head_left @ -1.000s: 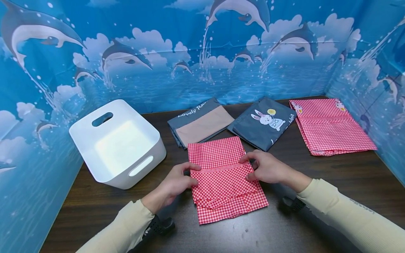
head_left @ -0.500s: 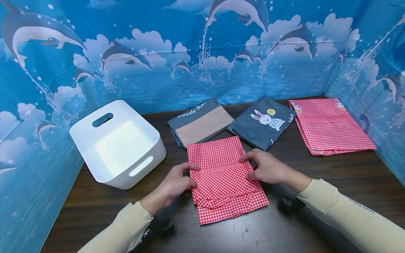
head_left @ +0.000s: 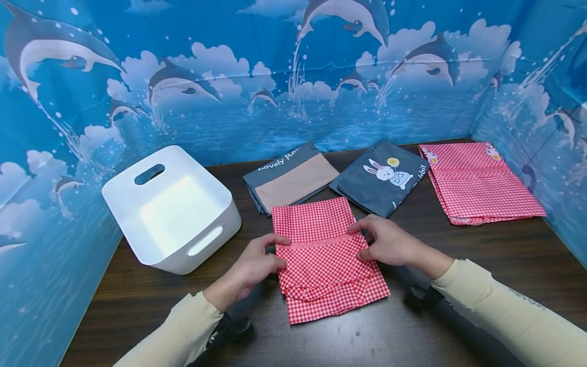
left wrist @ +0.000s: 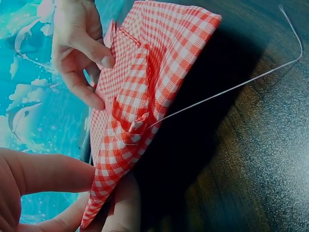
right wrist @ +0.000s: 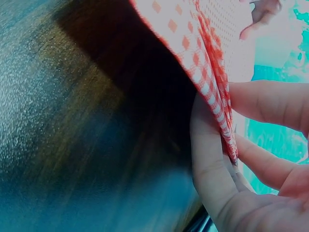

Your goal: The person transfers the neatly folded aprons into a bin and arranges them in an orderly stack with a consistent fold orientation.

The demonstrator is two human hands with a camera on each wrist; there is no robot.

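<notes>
While a white bin [head_left: 179, 209] stands leftmost on the dark table [head_left: 357, 339], the left hand [head_left: 254, 264] pinches one side of a red-checked cloth [head_left: 323, 260] between thumb and fingers; the cloth spans to the right hand [head_left: 387, 242], whose thumb and fingers pinch its other side; a folded checked bundle [head_left: 488, 188] lies rightmost.

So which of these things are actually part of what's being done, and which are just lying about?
In hand now:
Front red checked cloth, pinched at its two side edges
Left hand
Right hand

Seemingly just lying about, no hand on them:
White bin
Dark cloth with beige panel
Dark rabbit-print cloth
Far-right red checked cloth
</notes>
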